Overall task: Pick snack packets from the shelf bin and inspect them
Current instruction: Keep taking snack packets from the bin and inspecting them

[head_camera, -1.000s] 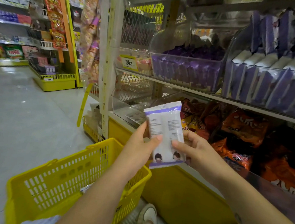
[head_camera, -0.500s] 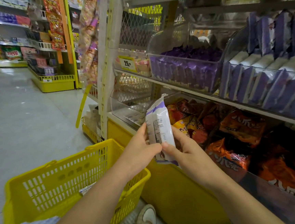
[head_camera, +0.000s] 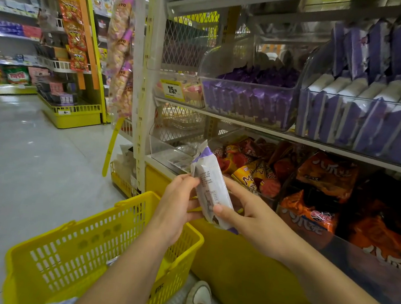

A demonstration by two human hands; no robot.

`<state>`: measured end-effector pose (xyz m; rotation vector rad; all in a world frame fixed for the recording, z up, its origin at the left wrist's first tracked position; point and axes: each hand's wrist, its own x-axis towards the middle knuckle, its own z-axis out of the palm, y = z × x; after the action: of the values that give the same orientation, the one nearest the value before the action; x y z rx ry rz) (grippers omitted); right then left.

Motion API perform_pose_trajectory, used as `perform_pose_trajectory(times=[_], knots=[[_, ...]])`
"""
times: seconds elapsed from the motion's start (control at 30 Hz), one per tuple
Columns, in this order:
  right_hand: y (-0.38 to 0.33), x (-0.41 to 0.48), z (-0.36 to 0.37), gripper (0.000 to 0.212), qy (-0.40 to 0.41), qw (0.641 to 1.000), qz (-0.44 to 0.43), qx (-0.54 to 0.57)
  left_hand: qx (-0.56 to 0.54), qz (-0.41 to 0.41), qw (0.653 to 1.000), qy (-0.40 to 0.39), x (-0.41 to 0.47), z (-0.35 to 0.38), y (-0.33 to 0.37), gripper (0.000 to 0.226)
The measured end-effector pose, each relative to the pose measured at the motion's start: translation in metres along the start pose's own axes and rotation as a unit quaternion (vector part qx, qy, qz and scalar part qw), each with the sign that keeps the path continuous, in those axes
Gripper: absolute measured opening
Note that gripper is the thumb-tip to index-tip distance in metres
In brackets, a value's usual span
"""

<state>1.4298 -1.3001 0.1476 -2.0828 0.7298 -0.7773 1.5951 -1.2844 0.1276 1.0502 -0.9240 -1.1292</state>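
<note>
One white-and-purple packet point(head_camera: 212, 189) is out of the bin point(head_camera: 359, 99) and held edge-on. The left hand point(head_camera: 177, 208) pinches its near edge and the right hand point(head_camera: 249, 219) curls its fingers point(head_camera: 221, 208) round the lower end. Inspection looks under way, with the printed back showing. Many more packets wait above the fingers. A yellow basket point(head_camera: 69, 256) sits below them.

Head-worn wide camera looks forward and down, near shelf point(head_camera: 245, 126).
</note>
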Motion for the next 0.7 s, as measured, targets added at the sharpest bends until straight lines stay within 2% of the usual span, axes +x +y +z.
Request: perform_pose_trajectory(times=[0.1,0.17,0.27,0.3,0.4,0.53,0.63,0.7], knots=[[-0.001,-0.001,0.001,0.047,0.013,1.0,-0.006,0.007,-0.007,-0.012,0.999,-0.051,-0.003,-0.001,0.003,0.045],[-0.002,-0.002,0.002,0.043,0.041,0.999,-0.014,0.005,-0.014,-0.007,0.994,-0.108,-0.007,0.004,0.009,0.063],[-0.009,-0.004,-0.001,0.043,0.05,0.998,-0.028,0.014,0.008,0.013,0.991,-0.135,-0.008,0.018,0.017,0.092],[-0.012,-0.004,-0.003,0.046,0.045,0.999,-0.027,0.002,0.01,0.018,0.991,-0.132,-0.008,0.023,0.019,0.087],[-0.022,-0.005,-0.018,0.067,0.034,0.996,0.002,-0.077,-0.053,0.024,0.991,-0.121,-0.009,0.034,0.032,0.045],[-0.051,-0.015,-0.058,0.087,0.049,0.992,-0.012,-0.117,-0.156,0.041,0.981,-0.11,-0.006,0.056,0.055,0.032],[-0.076,-0.022,-0.09,0.08,0.077,0.996,-0.03,-0.038,-0.172,0.053,0.977,-0.113,-0.003,0.082,0.077,0.026],[-0.09,-0.024,-0.111,0.07,0.108,0.992,-0.049,-0.031,-0.155,0.08,0.974,-0.146,0.0,0.105,0.093,0.028]])
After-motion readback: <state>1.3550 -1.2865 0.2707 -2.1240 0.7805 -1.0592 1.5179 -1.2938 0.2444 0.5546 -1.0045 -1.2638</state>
